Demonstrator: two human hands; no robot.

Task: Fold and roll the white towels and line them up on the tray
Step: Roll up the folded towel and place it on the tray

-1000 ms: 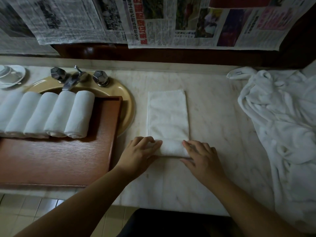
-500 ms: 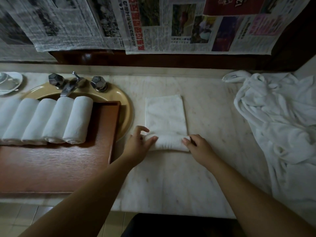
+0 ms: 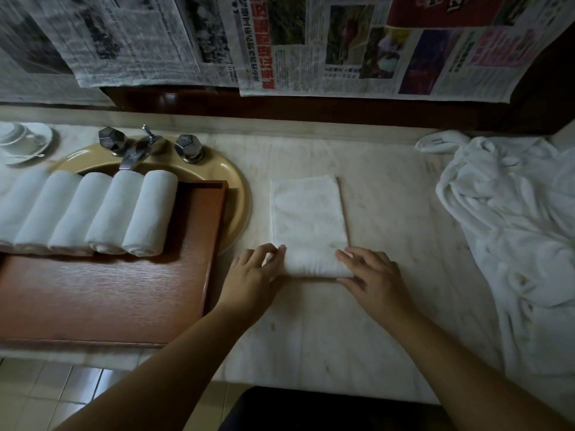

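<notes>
Two hands bracketed the near, rolled end of the folded towel [image 3: 308, 219] on the marble counter [image 3: 389, 213]: the left hand [image 3: 250, 279] and right hand [image 3: 371, 276] each curled fingers onto an end of the roll, apparently to keep its edges even while rolling away from the body. The wooden tray [image 3: 109, 293] held at least five rolled towels [image 3: 93, 213] side by side, with room beside them.

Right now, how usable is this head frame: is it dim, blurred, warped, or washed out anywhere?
Head view: dim and underexposed overall, corners darkest; wide-angle bending curves the counter edge and newspapers; the pile of white cloth stays grey, not washed out; both hands, left hand and right hand, are slightly soft on the towel; newsprint text is too blurred to read.
</notes>
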